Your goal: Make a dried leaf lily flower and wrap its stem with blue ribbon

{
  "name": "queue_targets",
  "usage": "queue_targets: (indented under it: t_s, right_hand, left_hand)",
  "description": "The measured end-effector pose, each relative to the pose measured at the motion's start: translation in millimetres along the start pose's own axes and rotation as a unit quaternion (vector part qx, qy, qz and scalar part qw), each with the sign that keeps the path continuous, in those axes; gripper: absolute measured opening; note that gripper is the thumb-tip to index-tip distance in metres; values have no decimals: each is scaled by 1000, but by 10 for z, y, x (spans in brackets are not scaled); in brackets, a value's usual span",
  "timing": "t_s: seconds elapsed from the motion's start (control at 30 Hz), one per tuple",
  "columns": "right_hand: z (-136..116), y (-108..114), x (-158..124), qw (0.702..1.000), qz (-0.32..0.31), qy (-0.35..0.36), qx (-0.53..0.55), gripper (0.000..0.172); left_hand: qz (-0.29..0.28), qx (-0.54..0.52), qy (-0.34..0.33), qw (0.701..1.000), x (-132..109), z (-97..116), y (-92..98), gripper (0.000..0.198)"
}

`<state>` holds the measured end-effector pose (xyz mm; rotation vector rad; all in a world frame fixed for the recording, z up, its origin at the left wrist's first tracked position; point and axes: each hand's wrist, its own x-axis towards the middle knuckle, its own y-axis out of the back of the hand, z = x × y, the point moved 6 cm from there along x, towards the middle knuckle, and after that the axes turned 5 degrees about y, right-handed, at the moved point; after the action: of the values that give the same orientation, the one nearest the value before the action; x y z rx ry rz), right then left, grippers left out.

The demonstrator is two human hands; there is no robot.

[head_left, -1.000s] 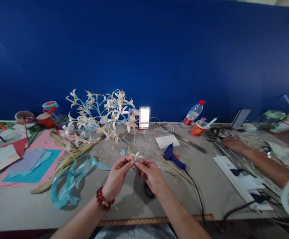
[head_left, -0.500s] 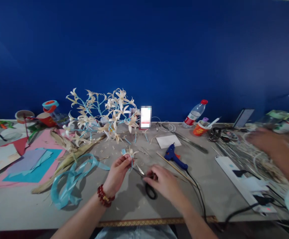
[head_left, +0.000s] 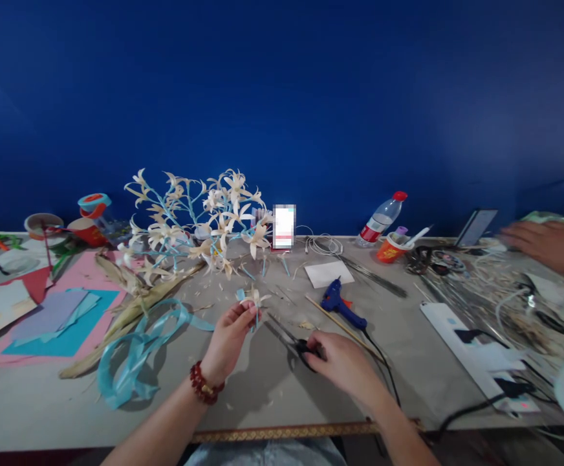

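Observation:
My left hand [head_left: 233,331], with a red bead bracelet at its wrist, pinches a small cream-coloured flower [head_left: 255,298] with a light blue stem. A bit of light blue ribbon shows beside its petals. My right hand [head_left: 343,362] is closed on the black handles of a pair of scissors [head_left: 288,334]. The blades point up and left, toward the flower but apart from it. Beyond both hands stands a cluster of cream flowers [head_left: 224,223] on blue-wrapped stems. A loop of light blue ribbon [head_left: 112,372] lies left of my left forearm.
A blue glue gun [head_left: 343,307] and a thin stick [head_left: 323,312] lie beyond my right hand. A white power strip [head_left: 456,346] with cords is at the right. Coloured paper [head_left: 52,343] and dry husks [head_left: 97,353] lie left. Another person's hand [head_left: 548,243] reaches in from the right.
My right hand has drawn the scissors back to the right, away from the flower. My left hand stays in place. The other person's hand has moved right and slightly up.

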<state>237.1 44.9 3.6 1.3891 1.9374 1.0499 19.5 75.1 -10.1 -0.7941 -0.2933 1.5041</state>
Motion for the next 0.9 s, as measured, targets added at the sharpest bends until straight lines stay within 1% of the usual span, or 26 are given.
queue_targets:
  t_s: [0.03, 0.1, 0.13, 0.17, 0.2, 0.23, 0.3, 0.37, 0.47, 0.53, 0.67, 0.9]
  right_hand:
    - [69, 1, -3, 996, -12, -7, 85, 3]
    - [151, -11, -14, 969, -42, -15, 243, 8]
    - [160, -8, -18, 956, -49, -11, 291, 12]
    - [154, 5, -18, 951, -46, -2, 307, 15]
    - [138, 29, -13, 956, -32, 10, 290, 18]
    - [113, 59, -4, 968, -10, 23, 249, 20]
    - [42, 122, 17, 988, 50, 55, 134, 19]
    - [-47, 169, 34, 988, 114, 99, 37, 18]
    - [-134, 186, 52, 971, 179, 153, -36, 14]
    - [-159, 179, 66, 964, 194, 171, -64, 13]
    - [-204, 166, 85, 955, 197, 199, -99, 12]
    - [-222, 162, 107, 955, 192, 193, -121, 12]
  left_hand:
    - [0, -5, 3, 1000, 1, 1, 2, 19]
    - [-1, -18, 12, 1000, 4, -4, 5, 19]
    - [-2, -24, 18, 1000, 4, -10, 6, 18]
    - [-2, -30, 24, 999, 4, -17, 6, 18]
    - [-2, -36, 31, 999, 4, -25, 6, 17]
    - [-2, -41, 37, 998, 2, -32, 5, 17]
    - [-3, -53, 50, 997, -5, -44, 2, 15]
    - [-4, -64, 63, 996, -13, -57, -5, 14]
    - [-10, -77, 86, 993, -26, -82, -19, 12]
    - [-13, -85, 97, 992, -32, -99, -24, 10]
    - [-18, -96, 107, 989, -37, -128, -28, 9]
    - [-29, -96, 118, 988, -60, -156, -70, 12]
